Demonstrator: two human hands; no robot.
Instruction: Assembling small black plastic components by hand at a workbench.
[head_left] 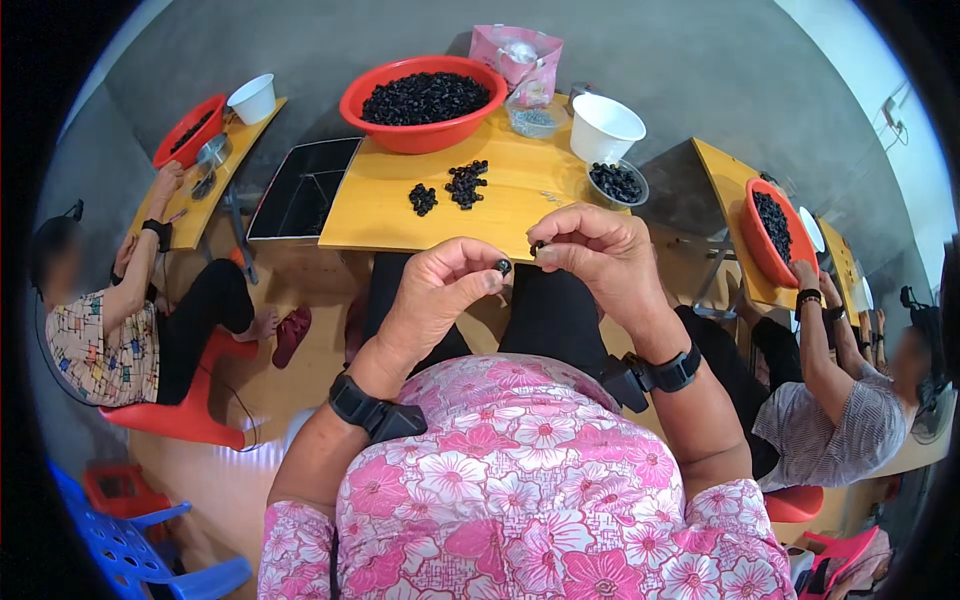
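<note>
Just off the near edge of the yellow table [385, 225], my left hand [440, 290] pinches a small round black part [503, 267] between thumb and fingers. A hand's width to its right, my right hand [600, 255] grips another small black part [538, 246], mostly covered by the fingertips. The two parts are apart. Beyond my hands, two little piles of black parts lie on the tabletop, a smaller pile [423, 199] and a larger pile [466, 184]. Near my right hand stands a clear bowl [641, 196] filled with black parts.
A red basin [425, 138] heaped with black parts stands at the back. Beside it are a pink bag [530, 55], a clear tub of small pieces [533, 122] and a white bucket [607, 125]. People sit at tables on both sides. A blue chair [140, 550] is lower left.
</note>
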